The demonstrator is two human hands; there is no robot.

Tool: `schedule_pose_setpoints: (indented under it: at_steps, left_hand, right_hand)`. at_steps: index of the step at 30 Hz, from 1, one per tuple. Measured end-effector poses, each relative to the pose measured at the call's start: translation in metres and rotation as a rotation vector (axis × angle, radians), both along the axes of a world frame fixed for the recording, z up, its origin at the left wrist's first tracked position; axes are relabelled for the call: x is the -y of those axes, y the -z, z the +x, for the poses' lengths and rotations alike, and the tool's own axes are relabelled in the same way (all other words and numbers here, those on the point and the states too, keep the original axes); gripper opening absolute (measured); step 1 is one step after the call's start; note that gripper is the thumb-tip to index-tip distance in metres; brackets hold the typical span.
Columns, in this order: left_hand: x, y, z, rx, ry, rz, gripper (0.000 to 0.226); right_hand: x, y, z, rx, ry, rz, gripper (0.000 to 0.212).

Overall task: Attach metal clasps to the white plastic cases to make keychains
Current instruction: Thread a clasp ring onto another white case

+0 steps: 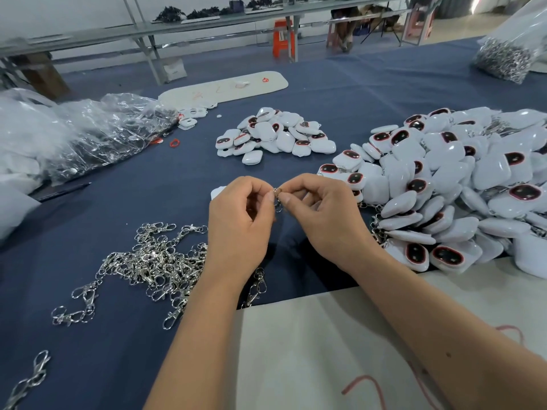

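My left hand (241, 220) and my right hand (324, 214) meet above the blue cloth, fingertips pinching a small metal clasp (277, 193) between them. A white plastic case (218, 191) peeks out behind my left hand; whether it is held I cannot tell. A loose heap of silver clasps (154, 261) lies to the left of my left forearm. A small pile of white cases (275, 133) sits straight ahead. A big pile of white cases with clasps attached (461, 184) fills the right side.
Crumpled clear plastic bags (88, 131) lie at the left. A clear bag of metal parts (506, 54) stands far right. A white tray (225, 85) lies at the back. A pale board (340, 335) covers the near table edge. Stray clasps (32, 377) lie bottom left.
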State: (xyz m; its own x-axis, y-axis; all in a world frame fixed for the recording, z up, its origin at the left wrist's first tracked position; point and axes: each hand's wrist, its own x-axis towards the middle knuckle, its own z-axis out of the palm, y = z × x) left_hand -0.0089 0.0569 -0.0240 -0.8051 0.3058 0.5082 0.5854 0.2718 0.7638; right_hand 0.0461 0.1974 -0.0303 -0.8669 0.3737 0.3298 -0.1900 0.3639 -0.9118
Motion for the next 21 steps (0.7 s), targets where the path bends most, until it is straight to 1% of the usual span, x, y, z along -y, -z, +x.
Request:
schedule_pose_setpoints:
  at_steps: [3, 6, 8, 9, 11, 12, 14, 16, 18, 21]
  left_hand:
    - [0.0009, -0.0018, -0.0001, 0.061, -0.045, 0.053, 0.016]
    - [0.0014, -0.0018, -0.0003, 0.104, -0.044, 0.053, 0.019]
    - [0.0013, -0.0013, 0.0002, 0.118, -0.031, 0.025, 0.019]
    - [0.0013, -0.0010, 0.0004, 0.118, -0.026, 0.005, 0.019]
    - [0.0019, -0.0006, 0.0004, 0.107, -0.014, -0.033, 0.019]
    - [0.0024, -0.0002, 0.0008, 0.096, -0.004, -0.051, 0.019]
    - [0.0024, 0.0005, 0.0013, 0.075, 0.028, -0.087, 0.019]
    - [0.0016, 0.0012, 0.0019, 0.056, 0.067, -0.118, 0.018]
    - [0.0008, 0.0020, 0.0022, 0.031, 0.086, -0.139, 0.015]
    - [0.0007, 0.0031, 0.0014, 0.013, 0.090, -0.141, 0.007]
  right_hand:
    - [0.0031, -0.0012, 0.0012, 0.000, 0.001, -0.022, 0.027]
    - [0.0029, -0.0029, 0.0008, -0.012, 0.005, -0.060, 0.033]
    - [0.0023, -0.0028, -0.0004, 0.002, 0.031, -0.083, 0.033]
    - [0.0019, -0.0025, -0.0007, 0.017, 0.043, -0.107, 0.029]
    - [0.0001, -0.0012, -0.0014, 0.018, 0.055, -0.173, 0.013]
    - [-0.0008, -0.0005, -0.0012, 0.012, 0.068, -0.178, 0.012]
    - [-0.0026, 0.0004, -0.0008, -0.003, 0.105, -0.169, 0.026]
    - [-0.0036, 0.0001, -0.0003, -0.021, 0.134, -0.188, 0.032]
    - [-0.0045, 0.0000, -0.0010, -0.012, 0.145, -0.184, 0.029]
    - [-0.0025, -0.0004, -0.0029, 0.043, 0.111, -0.081, 0.023]
